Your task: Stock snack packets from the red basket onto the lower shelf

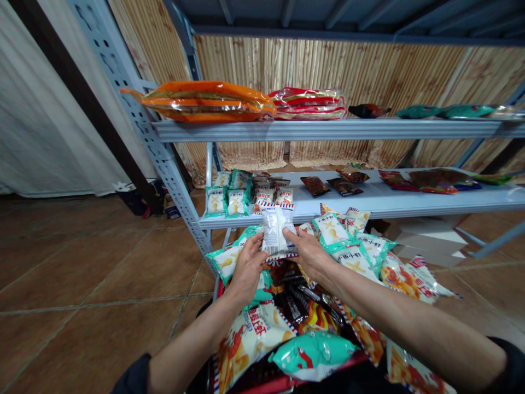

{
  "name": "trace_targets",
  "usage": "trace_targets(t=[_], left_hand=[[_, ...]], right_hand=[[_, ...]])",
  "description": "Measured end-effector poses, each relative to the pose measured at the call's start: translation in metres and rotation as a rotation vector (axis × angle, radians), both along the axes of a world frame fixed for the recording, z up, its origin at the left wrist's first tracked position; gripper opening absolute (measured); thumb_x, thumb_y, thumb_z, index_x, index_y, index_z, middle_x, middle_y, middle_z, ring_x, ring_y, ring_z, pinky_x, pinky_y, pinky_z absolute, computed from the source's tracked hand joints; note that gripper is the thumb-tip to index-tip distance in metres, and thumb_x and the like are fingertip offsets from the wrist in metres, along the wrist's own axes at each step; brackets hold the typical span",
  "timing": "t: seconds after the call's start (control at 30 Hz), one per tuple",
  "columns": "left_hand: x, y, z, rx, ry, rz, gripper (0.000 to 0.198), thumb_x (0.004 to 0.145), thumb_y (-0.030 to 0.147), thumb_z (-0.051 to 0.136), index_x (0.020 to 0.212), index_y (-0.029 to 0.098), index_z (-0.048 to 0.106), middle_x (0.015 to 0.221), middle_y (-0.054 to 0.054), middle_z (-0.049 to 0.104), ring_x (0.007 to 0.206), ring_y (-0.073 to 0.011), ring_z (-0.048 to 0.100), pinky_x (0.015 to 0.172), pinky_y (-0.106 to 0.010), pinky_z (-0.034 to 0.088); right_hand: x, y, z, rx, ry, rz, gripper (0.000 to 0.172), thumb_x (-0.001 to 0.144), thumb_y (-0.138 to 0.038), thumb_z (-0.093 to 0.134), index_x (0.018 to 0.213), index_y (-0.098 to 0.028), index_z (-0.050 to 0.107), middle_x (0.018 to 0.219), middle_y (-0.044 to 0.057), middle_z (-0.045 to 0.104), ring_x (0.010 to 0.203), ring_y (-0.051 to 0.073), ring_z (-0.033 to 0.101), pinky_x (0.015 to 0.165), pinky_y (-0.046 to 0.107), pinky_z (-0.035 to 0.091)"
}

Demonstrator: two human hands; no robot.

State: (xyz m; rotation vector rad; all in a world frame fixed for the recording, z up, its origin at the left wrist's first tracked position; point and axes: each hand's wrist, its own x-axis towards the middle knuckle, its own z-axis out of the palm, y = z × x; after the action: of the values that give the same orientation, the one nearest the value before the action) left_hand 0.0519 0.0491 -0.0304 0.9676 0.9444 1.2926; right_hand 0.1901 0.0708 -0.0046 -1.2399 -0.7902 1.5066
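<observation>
The printing on the back of the held packet [278, 227] is too small to read, and its front face is turned out of view. Parts of the fingers of the left hand [248, 265] and right hand [310, 254] are concealed behind it. The left sleeve [133, 376] is cut off by the bottom edge, the right sleeve [512, 355] by the right edge. Loose packets and the forearms obscure most of the red-rimmed container [355, 360], whose near side passes below the frame. The dark packets [293, 306] inside are partly buried. The top shelf [307, 13] is truncated above. Packets partly mask the white boxes [430, 241]; the floor bag [133, 197] is indistinct.
</observation>
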Motion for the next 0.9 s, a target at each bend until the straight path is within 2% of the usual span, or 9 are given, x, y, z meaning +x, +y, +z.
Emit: trace_targets(t=[0.2,0.33,0.4,0.6,0.73,0.9], left_hand=[[0.001,-0.003,0.005,-0.049,-0.063,-0.031,0.048,0.073,0.026,0.063,0.118,0.022,0.047,0.112,-0.006,0.061,0.094,-0.0183,0.06,0.072,-0.026,0.045],[0.003,0.0,0.006,-0.032,-0.058,-0.025,0.064,0.071,0.028,0.067,0.128,0.024,0.038,0.114,-0.007,0.061,0.099,-0.0194,0.059,0.083,-0.03,0.044],[0.003,0.003,0.005,-0.008,-0.056,-0.035,0.068,0.069,0.028,0.069,0.129,0.023,0.038,0.113,-0.008,0.062,0.1,-0.0209,0.059,0.088,-0.034,0.042],[0.003,0.01,0.0,0.012,-0.028,-0.012,0.046,0.073,0.033,0.065,0.114,0.016,0.053,0.109,-0.009,0.064,0.098,-0.0226,0.06,0.091,-0.037,0.042],[0.002,0.009,0.001,-0.027,-0.036,0.041,0.045,0.071,0.035,0.066,0.11,0.016,0.057,0.104,-0.008,0.067,0.098,-0.0225,0.06,0.091,-0.036,0.041],[0.002,0.009,0.003,-0.066,-0.06,0.093,0.046,0.066,0.035,0.07,0.107,0.016,0.06,0.105,-0.009,0.067,0.1,-0.0231,0.059,0.09,-0.036,0.042]], right_hand=[[0.001,0.0,0.002,0.017,-0.005,0.021,0.033,0.067,-0.043,0.066,0.087,-0.019,0.056,0.083,0.004,0.067,0.069,0.016,0.06,0.063,0.03,0.045],[0.0,0.0,0.001,0.048,-0.058,0.008,0.033,0.066,-0.044,0.067,0.085,-0.018,0.057,0.082,0.004,0.066,0.066,0.015,0.058,0.062,0.029,0.045],[0.0,-0.001,-0.001,0.067,-0.095,0.012,0.032,0.066,-0.043,0.067,0.085,-0.019,0.058,0.081,0.003,0.066,0.068,0.015,0.058,0.062,0.029,0.045],[-0.001,-0.005,-0.003,0.116,0.033,0.139,0.033,0.059,-0.027,0.07,0.09,-0.021,0.061,0.081,0.0,0.068,0.071,0.016,0.06,0.068,0.03,0.046],[0.001,-0.008,-0.001,0.127,0.044,0.172,0.036,0.057,-0.016,0.066,0.093,-0.024,0.062,0.086,-0.001,0.068,0.077,0.015,0.061,0.073,0.029,0.045],[0.002,-0.01,0.0,0.092,0.076,0.151,0.04,0.058,-0.011,0.064,0.095,-0.025,0.061,0.094,-0.002,0.068,0.082,0.014,0.06,0.075,0.028,0.044]])
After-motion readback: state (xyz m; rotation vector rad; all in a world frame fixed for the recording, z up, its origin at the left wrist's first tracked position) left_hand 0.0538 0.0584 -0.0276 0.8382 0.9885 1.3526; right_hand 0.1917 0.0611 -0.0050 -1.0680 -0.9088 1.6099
